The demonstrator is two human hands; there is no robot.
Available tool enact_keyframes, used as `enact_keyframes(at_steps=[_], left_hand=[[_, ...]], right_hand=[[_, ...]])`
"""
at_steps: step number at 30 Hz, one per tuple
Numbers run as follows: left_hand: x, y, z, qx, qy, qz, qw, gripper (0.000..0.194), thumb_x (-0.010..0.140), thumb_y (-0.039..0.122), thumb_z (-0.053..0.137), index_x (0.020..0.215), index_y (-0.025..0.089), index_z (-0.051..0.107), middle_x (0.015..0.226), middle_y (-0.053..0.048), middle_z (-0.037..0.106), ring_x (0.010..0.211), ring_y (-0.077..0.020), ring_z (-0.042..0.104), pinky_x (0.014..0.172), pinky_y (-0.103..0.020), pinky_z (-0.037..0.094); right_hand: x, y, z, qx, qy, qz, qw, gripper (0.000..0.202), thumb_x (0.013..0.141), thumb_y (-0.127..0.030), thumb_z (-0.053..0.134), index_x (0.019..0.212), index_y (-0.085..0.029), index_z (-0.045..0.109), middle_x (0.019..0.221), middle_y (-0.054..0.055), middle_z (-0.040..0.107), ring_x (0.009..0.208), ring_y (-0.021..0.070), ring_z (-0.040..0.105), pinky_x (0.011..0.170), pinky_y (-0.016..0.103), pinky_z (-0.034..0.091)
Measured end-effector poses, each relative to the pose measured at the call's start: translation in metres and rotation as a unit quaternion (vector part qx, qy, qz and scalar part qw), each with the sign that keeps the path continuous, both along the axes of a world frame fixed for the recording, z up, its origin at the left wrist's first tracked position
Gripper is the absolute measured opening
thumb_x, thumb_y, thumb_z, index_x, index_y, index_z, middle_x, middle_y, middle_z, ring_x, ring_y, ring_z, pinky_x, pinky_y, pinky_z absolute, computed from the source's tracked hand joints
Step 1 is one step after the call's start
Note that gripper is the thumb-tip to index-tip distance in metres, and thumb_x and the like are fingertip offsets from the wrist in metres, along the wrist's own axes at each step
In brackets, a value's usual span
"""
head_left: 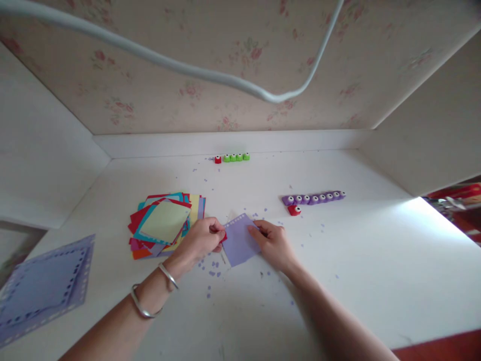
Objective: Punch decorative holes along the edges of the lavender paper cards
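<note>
A square of purple paper (pixel 240 241) lies between my hands, with a row of small punched holes along its top edge. My left hand (pixel 205 234) is closed around a red craft punch (pixel 224 236) at the paper's left edge; fingers cover most of the punch. On the other side my right hand (pixel 271 239) pinches the paper's right edge between thumb and fingers. Small purple paper bits (pixel 214 273) are scattered on the table around the sheet. Two silver bangles (pixel 145 303) circle my left wrist.
Left of my hands is a pile of coloured paper (pixel 162 220). Purple sheets with punched borders (pixel 45 286) lie at the far left. A row of purple punches (pixel 314 199) with a red punch (pixel 294 210) stands at right; green punches (pixel 236 157) and another red one (pixel 218 159) sit near the wall.
</note>
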State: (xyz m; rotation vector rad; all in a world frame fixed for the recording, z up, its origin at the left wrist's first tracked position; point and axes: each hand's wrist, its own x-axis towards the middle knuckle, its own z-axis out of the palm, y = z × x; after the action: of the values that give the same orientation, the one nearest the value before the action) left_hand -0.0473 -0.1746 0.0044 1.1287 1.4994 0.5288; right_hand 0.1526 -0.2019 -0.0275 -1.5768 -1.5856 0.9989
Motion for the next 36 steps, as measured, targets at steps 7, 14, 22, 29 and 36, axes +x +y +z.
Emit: enact_keyframes(at_steps=[7,14,22,29,36], left_hand=[[-0.002,-0.006,0.003,0.022,-0.024,0.004,0.999,0.006,0.074,0.019,0.069,0.07,0.017,0.065,0.064,-0.001,0.066,0.058,-0.0137,0.066,0.055,-0.025,0.057],[-0.014,-0.02,-0.004,0.048,-0.053,0.002,0.997,0.02,0.076,0.033,0.071,0.088,0.017,0.071,0.08,-0.005,0.071,0.07,-0.0158,0.068,0.065,-0.029,0.059],[-0.033,-0.033,-0.008,0.16,0.043,-0.062,0.984,0.034,0.084,0.046,0.057,0.102,0.021,0.07,0.1,-0.007,0.069,0.064,-0.0152,0.065,0.059,-0.027,0.055],[-0.021,-0.043,-0.015,0.323,0.204,-0.109,0.918,0.032,0.08,0.035,0.067,0.109,0.022,0.065,0.107,-0.007,0.065,0.067,-0.0158,0.062,0.073,-0.033,0.053],[-0.023,-0.041,-0.028,0.346,0.155,-0.086,0.921,0.024,0.087,0.028,0.057,0.109,0.021,0.066,0.107,-0.008,0.065,0.082,-0.0198,0.064,0.076,-0.031,0.052]], right_hand=[[0.0,-0.001,-0.005,0.009,-0.016,0.009,1.0,0.03,0.089,-0.039,0.049,0.088,-0.017,0.069,0.061,0.0,0.059,0.053,0.0116,0.047,0.047,0.022,0.031],[0.001,0.0,-0.005,0.016,-0.029,0.01,0.999,0.028,0.089,-0.036,0.048,0.089,-0.018,0.069,0.063,0.0,0.06,0.055,0.0118,0.047,0.05,0.023,0.033],[0.002,0.001,-0.008,0.019,-0.031,0.011,0.999,0.026,0.089,-0.036,0.049,0.088,-0.019,0.069,0.064,0.0,0.062,0.055,0.0121,0.049,0.051,0.023,0.034],[0.001,0.0,-0.008,0.018,-0.013,0.017,1.0,0.028,0.089,-0.036,0.048,0.09,-0.018,0.07,0.069,0.002,0.065,0.057,0.0135,0.053,0.051,0.024,0.037],[0.001,0.0,-0.006,0.022,-0.028,0.009,0.999,0.027,0.089,-0.037,0.049,0.087,-0.018,0.069,0.064,0.0,0.061,0.053,0.0116,0.048,0.049,0.023,0.033]])
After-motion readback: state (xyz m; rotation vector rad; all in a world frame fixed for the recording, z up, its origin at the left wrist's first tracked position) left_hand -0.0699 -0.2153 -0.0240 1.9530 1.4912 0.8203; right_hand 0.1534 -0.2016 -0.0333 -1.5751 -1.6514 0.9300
